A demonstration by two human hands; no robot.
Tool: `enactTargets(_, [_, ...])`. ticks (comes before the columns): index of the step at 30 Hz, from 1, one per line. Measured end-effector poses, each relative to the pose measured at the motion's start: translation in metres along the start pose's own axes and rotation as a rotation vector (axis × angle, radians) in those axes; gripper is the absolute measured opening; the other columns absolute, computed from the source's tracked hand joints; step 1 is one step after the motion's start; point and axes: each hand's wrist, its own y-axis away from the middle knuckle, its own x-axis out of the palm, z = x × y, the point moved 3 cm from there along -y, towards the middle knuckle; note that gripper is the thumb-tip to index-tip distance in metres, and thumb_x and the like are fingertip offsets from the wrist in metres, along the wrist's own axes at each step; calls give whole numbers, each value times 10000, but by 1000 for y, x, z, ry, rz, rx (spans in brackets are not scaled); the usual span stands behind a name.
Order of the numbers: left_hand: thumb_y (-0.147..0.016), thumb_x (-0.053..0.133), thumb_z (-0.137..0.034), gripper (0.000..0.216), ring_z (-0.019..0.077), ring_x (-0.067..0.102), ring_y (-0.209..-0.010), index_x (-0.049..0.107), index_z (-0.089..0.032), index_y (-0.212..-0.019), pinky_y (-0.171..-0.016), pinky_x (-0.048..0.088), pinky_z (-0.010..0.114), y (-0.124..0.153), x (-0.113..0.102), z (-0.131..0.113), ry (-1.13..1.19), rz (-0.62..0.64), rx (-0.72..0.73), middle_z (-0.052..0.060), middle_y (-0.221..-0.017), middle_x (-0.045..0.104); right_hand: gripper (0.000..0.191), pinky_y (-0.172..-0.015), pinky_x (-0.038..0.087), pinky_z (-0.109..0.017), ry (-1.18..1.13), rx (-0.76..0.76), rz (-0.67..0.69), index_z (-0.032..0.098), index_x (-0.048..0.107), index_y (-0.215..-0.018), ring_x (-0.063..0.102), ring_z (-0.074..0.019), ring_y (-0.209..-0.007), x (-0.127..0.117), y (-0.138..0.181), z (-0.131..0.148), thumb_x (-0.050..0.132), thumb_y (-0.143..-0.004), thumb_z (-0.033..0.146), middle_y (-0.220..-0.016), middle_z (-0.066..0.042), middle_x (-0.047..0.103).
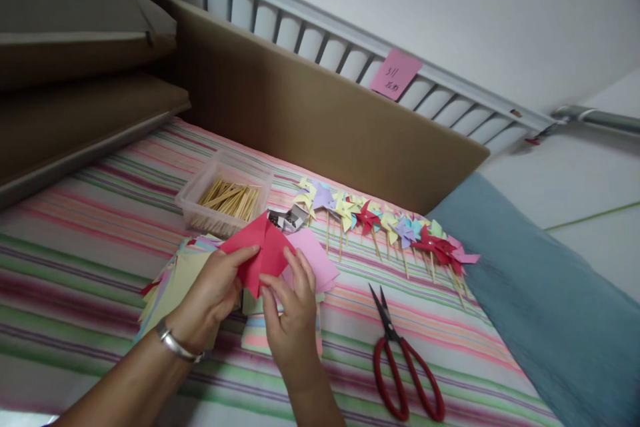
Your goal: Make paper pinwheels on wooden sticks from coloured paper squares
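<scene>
A red square of paper (267,247) with crease lines is held up in front of me. My left hand (220,280) pinches its left side between thumb and fingers, and a silver bracelet circles that wrist. My right hand (293,293) grips the lower right edge with its fingertips. Beneath the hands lie a fanned stack of pale coloured papers (175,287) on the left and pink paper squares (315,260) on the right. Red-handled scissors (403,360) rest on the cloth to the right, blades slightly apart.
A clear plastic box (225,193) holds many thin wooden sticks. A small box of dark fasteners (287,219) stands beside it. Paper pinwheels (367,219) on sticks lie in a row. Behind are a cardboard sheet (320,127) and a white radiator; brown packages (80,80) sit at left.
</scene>
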Motion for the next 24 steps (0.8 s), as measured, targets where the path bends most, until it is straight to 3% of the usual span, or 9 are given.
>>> enactTargets(5, [-602, 704, -69, 98, 101, 493, -330, 672, -128, -673, -321, 350, 196, 2, 1, 1, -12, 6, -47, 1, -473, 635, 320, -1051, 336, -507, 49, -33, 7, 226, 665, -1012, 248, -276, -1361, 4, -1, 0, 479, -837, 34, -1424, -97, 360])
enactTargets(10, [-577, 711, -28, 154, 129, 603, -495, 679, -113, -701, -462, 476, 205, 0, -1, 2, 12, 29, 2, 37, -609, 706, 287, -1053, 329, -503, 46, -38, 12, 221, 687, -908, 229, -281, -1365, 7, 1, 3, 486, -819, 36, -1440, -77, 343])
enactTargets(14, [-607, 721, -56, 144, 116, 580, -471, 682, -116, -732, -447, 464, 212, -3, -4, 5, 25, 45, 6, 34, -649, 719, 232, -1053, 324, -494, 29, -30, 14, 217, 689, -851, 235, -279, -1361, 8, 2, 4, 509, -829, 72, -1442, -70, 348])
enactTargets(19, [-619, 709, -27, 163, 121, 632, -585, 688, -111, -757, -615, 524, 218, -1, -3, 5, 44, 27, 25, 23, -661, 720, 216, -1060, 304, -492, -1, -8, 34, 223, 689, -851, 232, -275, -1364, 8, 1, 5, 521, -831, 89, -1439, -65, 362])
enactTargets(24, [-596, 738, -55, 229, 137, 640, -597, 698, -110, -814, -602, 516, 228, 0, -1, 4, -2, 43, 73, 35, -707, 734, 134, -1068, 292, -479, -97, 121, 20, 224, 681, -819, 274, -265, -1351, 5, -1, 3, 574, -822, 144, -1422, -70, 405])
